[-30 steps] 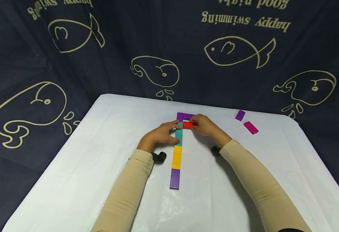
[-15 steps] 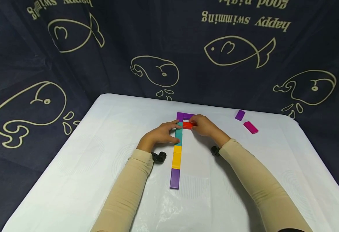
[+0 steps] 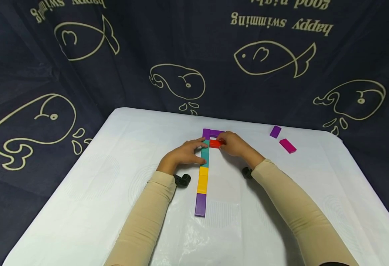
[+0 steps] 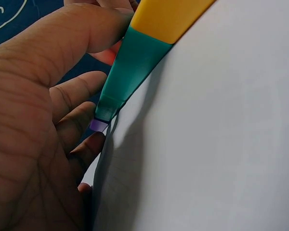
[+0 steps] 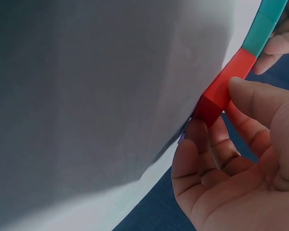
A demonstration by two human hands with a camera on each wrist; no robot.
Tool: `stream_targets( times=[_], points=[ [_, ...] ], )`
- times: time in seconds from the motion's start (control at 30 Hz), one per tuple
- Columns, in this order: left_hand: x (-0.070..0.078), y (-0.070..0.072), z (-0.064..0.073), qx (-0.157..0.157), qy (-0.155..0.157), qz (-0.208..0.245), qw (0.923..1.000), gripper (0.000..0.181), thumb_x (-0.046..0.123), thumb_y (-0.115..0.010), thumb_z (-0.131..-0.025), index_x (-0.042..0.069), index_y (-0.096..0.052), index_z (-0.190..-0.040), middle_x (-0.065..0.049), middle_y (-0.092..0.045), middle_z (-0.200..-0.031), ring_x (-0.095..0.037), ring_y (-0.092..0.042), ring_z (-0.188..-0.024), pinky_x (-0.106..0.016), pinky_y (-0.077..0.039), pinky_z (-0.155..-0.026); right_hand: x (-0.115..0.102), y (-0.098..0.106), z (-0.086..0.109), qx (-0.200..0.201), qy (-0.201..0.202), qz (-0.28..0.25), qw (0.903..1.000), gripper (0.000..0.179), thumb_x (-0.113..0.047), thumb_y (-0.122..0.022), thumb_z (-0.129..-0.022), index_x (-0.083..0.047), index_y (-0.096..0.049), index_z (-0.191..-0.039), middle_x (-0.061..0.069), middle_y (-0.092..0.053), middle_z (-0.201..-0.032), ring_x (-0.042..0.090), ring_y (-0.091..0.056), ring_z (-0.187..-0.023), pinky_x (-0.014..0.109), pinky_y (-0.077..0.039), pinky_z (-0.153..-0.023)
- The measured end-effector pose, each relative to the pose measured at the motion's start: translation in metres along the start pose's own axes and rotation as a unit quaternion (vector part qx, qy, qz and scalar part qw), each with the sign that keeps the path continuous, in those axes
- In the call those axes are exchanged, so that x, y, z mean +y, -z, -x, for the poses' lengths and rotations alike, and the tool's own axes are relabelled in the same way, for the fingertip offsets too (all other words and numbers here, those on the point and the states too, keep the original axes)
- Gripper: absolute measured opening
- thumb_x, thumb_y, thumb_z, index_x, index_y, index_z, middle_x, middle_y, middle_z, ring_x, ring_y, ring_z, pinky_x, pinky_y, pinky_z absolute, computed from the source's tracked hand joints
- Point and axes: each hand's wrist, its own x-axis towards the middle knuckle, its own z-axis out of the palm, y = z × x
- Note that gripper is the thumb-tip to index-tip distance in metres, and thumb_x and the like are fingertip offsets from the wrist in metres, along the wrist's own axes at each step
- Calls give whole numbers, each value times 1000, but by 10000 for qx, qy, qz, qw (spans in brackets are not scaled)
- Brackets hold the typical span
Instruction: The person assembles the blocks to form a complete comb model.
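Observation:
My right hand (image 3: 234,143) pinches a red block (image 3: 215,143) between thumb and fingers. In the right wrist view one end of the red block (image 5: 229,77) abuts the side of the teal blocks (image 5: 266,26). My left hand (image 3: 186,152) rests against the teal blocks (image 3: 205,155), its thumb and fingers spread along them. In the left wrist view the thumb lies near the joint between the teal block (image 4: 127,67) and the yellow block (image 4: 166,17). Beyond the red block lies a purple block (image 3: 216,133), joined to another purple block (image 3: 206,133) at the row's far end.
The row continues toward me with yellow blocks (image 3: 203,181) and a purple block (image 3: 200,205). A loose purple block (image 3: 275,132) and a magenta block (image 3: 287,146) lie at the back right of the white table (image 3: 114,166). A dark printed cloth (image 3: 214,92) hangs behind.

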Motion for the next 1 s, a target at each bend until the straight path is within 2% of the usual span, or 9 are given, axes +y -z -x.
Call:
stream_targets(
  times=[0.63, 1.0],
  points=[
    [0, 0, 0, -8, -15, -9, 10000, 64, 34, -80, -81, 23, -57, -140, 6, -24, -163, -29, -17, -149, -53, -13, -120, -2, 1, 1, 26, 24, -51, 10000, 29, -4, -64, -94, 1, -63, -123, 18, -61, -112, 31, -56, -98, 46, -49, -94],
    [1, 1, 1, -9, -45, -106, 9999, 63, 34, -78, -81, 23, -57, -140, 5, -25, -163, -28, -20, -148, -50, -18, -120, -4, 2, 0, -3, -23, -23, 10000, 28, -3, -63, -94, 1, -64, -121, 19, -61, -112, 32, -56, -100, 46, -49, -95]
  ],
)
